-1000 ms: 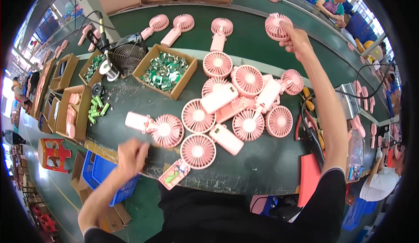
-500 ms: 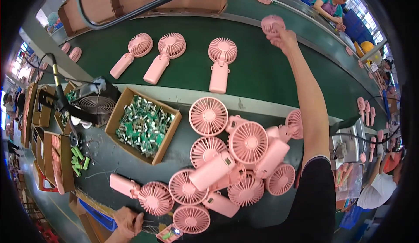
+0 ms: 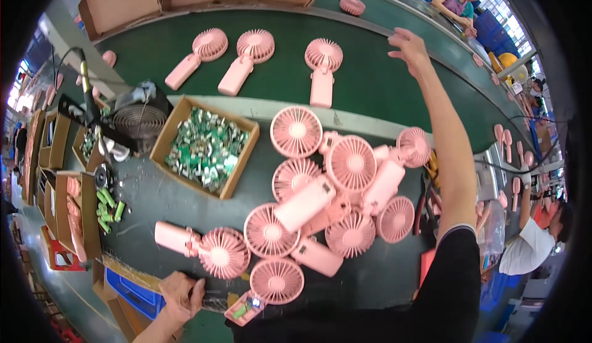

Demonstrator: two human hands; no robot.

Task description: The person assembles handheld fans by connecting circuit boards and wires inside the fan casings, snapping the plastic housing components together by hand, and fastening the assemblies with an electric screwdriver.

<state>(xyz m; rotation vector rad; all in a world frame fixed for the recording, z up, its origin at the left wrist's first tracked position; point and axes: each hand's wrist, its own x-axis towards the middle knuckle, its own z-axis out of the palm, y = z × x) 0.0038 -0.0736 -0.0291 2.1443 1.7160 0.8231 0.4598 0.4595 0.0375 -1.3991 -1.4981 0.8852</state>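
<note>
A pile of pink fans (image 3: 345,201) is heaped on the tabletop (image 3: 154,201), right of the cardboard box (image 3: 206,147). The right hand (image 3: 410,50) is held open and empty over the green belt (image 3: 283,90) beyond it; the left hand (image 3: 180,295) is rested, loosely curled, at the tabletop's near edge.

The pile of pink fans (image 3: 345,201) overlaps itself, so several handles lie hidden under other heads. The left hand (image 3: 180,295) covers part of the near table edge. The green parts in the cardboard box (image 3: 206,149) are too small to identify.
</note>
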